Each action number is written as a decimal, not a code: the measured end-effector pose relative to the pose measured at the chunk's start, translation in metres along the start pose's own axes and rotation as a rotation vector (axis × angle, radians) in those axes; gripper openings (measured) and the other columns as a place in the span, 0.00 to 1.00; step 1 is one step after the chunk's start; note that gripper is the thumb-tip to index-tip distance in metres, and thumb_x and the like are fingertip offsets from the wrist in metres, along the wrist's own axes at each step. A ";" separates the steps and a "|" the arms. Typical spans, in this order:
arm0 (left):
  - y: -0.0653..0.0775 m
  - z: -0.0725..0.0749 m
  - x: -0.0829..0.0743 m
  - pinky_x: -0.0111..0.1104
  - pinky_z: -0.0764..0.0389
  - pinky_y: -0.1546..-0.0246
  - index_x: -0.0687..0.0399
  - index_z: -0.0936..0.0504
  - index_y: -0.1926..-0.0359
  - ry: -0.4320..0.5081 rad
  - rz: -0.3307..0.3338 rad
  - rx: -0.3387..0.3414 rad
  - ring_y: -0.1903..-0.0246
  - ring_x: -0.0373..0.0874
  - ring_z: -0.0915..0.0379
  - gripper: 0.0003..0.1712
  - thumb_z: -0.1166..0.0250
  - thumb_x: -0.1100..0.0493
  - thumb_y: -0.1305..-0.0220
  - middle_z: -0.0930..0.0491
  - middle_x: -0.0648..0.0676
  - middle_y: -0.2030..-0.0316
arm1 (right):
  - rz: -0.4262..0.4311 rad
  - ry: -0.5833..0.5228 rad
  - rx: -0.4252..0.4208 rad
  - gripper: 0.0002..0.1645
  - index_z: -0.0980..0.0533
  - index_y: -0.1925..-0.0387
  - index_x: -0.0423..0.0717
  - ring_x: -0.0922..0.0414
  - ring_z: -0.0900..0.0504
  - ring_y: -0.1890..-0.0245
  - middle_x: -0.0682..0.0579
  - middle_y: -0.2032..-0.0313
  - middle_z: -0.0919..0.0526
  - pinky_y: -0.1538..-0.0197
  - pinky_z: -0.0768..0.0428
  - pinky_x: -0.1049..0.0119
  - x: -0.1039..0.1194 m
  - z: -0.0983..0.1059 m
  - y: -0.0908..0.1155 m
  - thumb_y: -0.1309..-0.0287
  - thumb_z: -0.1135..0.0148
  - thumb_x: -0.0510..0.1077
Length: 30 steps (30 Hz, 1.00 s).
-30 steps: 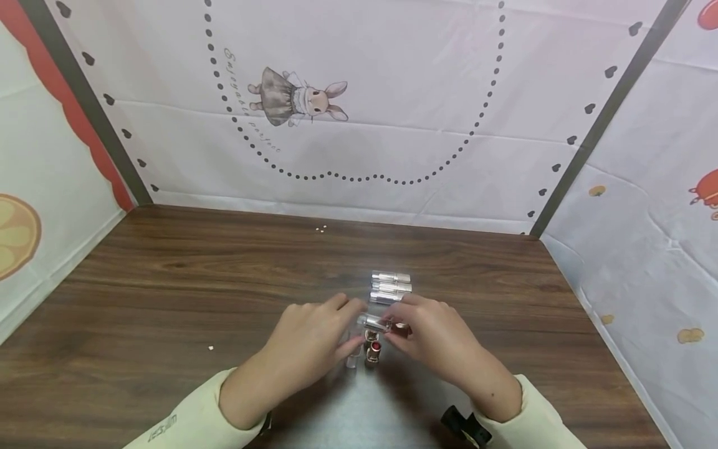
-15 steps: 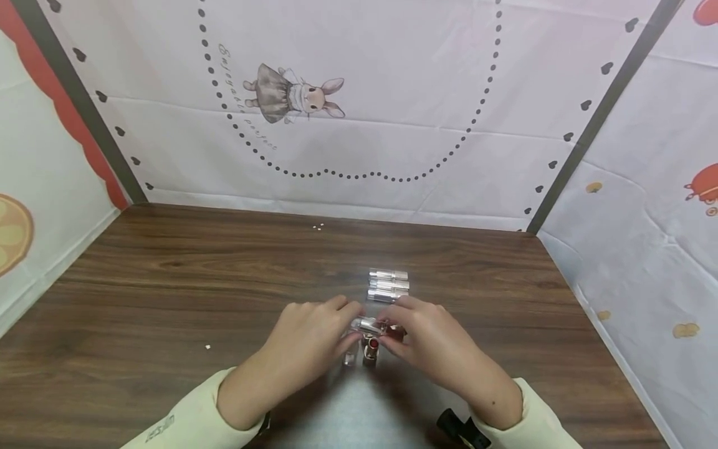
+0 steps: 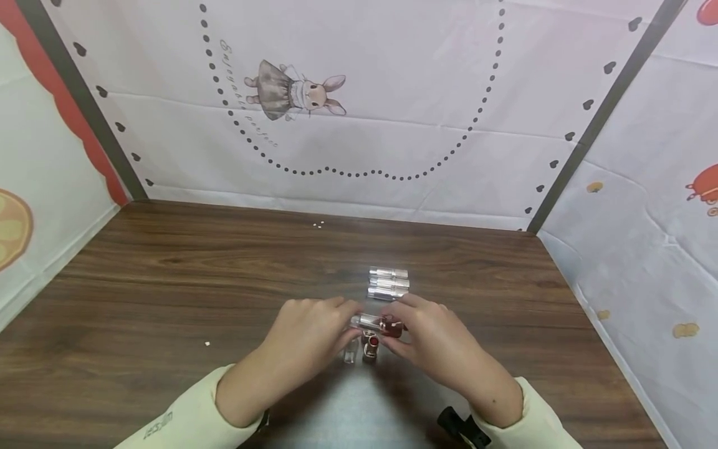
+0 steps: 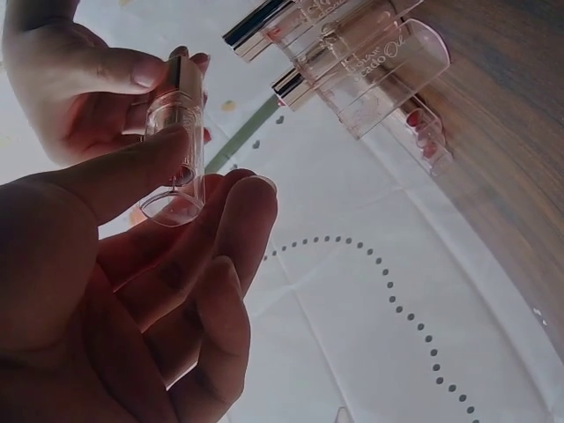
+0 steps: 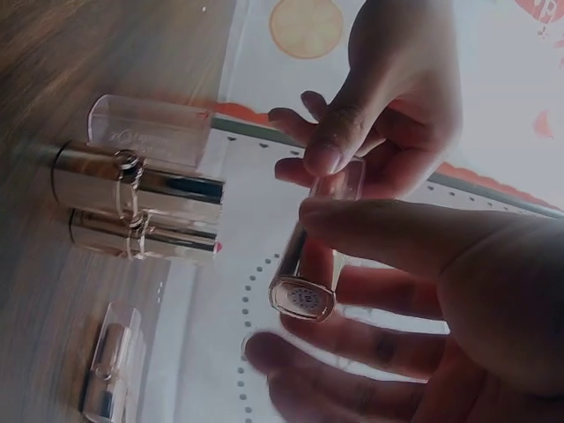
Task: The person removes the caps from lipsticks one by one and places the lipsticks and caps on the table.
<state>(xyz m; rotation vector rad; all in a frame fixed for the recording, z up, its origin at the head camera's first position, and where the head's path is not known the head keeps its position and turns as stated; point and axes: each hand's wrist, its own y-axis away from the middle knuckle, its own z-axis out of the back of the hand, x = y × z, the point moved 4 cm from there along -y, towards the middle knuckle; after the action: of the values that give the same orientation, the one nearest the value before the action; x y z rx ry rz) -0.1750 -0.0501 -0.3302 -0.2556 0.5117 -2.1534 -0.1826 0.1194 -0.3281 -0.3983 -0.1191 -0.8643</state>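
A lipstick with a clear cap (image 3: 368,322) is held sideways between both hands above the table. My left hand (image 3: 305,330) pinches the clear cap end between thumb and fingers, while my right hand (image 3: 434,330) grips the shiny base (image 5: 304,298) at the other end. In the left wrist view the cap (image 4: 172,207) surrounds the bullet end. Just below the hands, two uncapped lipsticks (image 5: 137,185) stand upright, one showing a red tip (image 3: 374,341). Beside them stands a loose clear cap (image 3: 350,353).
Three capped silvery lipsticks (image 3: 388,283) lie side by side, beyond the hands. Tiny white bits (image 3: 318,224) lie near the back edge of the wooden table (image 3: 224,249), another bit (image 3: 207,343) to the left. Printed cloth walls (image 3: 392,75) enclose the back and sides.
The right hand has shifted slightly left, toward the left hand. More of the lipstick's dark reddish base now shows between the right fingers. The standing and lying lipsticks stay put.
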 end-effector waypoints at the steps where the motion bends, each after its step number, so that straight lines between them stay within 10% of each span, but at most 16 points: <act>1: 0.000 0.000 0.000 0.30 0.37 0.87 0.45 0.14 0.57 -0.002 -0.001 -0.005 0.82 0.40 0.23 0.15 0.26 0.47 0.43 0.17 0.44 0.74 | -0.011 0.029 0.002 0.15 0.17 0.60 0.51 0.67 0.19 0.71 0.59 0.67 0.17 0.69 0.22 0.72 -0.001 0.000 0.000 0.51 0.22 0.44; 30: 0.001 -0.001 0.000 0.28 0.43 0.90 0.46 0.19 0.65 -0.066 -0.035 -0.097 0.88 0.36 0.35 0.17 0.27 0.41 0.44 0.23 0.44 0.76 | 0.013 0.145 -0.050 0.11 0.17 0.66 0.55 0.69 0.31 0.80 0.62 0.73 0.22 0.77 0.32 0.72 0.002 -0.002 -0.001 0.50 0.23 0.51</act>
<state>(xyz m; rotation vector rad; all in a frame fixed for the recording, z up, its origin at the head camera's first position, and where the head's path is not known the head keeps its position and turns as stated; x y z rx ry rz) -0.1749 -0.0506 -0.3316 -0.3906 0.5782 -2.1487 -0.1827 0.1168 -0.3292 -0.3815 0.0391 -0.8817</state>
